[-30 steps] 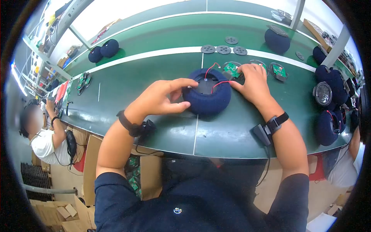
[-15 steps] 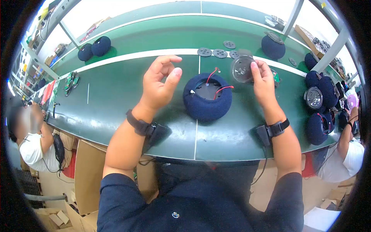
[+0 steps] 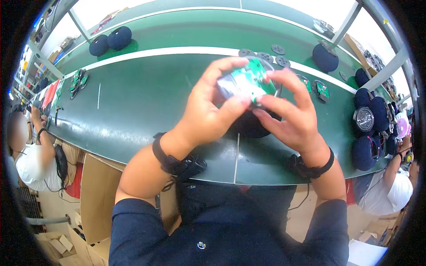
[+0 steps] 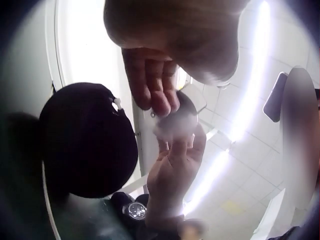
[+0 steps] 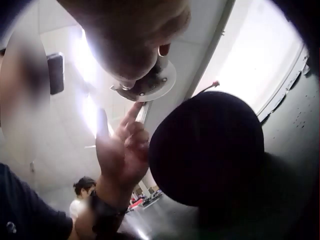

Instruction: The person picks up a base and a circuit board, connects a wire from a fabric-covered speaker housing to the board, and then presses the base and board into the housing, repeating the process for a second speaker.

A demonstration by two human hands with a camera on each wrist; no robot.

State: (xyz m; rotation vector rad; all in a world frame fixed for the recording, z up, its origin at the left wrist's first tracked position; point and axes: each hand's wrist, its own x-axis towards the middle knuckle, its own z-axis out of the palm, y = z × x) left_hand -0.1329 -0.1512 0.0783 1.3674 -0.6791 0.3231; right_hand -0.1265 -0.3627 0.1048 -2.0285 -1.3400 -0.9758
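Observation:
A green circuit board [image 3: 255, 75] on a clear round plastic disc, blurred, is held up between both hands. My left hand [image 3: 206, 104] grips its left side between thumb and index finger. At its right edge, my right hand [image 3: 297, 111] holds it with bent fingers. The disc's rim [image 5: 162, 90] shows under the right hand in the right wrist view. Below and behind the hands stands a navy fabric-covered round body [image 3: 253, 126], mostly hidden in the head view. A white connector [image 4: 117, 104] sits at its top edge in the left wrist view.
More boards on discs [image 3: 321, 91] lie right of the hands. Several dark perforated discs [image 3: 278, 49] lie near the white line. Navy round bodies [image 3: 366, 153] crowd the right end; two more [image 3: 120, 37] stand at back left. People sit at both sides.
My right hand has picked up a board on its clear disc from the table and brought it left over the navy body. My left hand has left the body and now grips the disc too.

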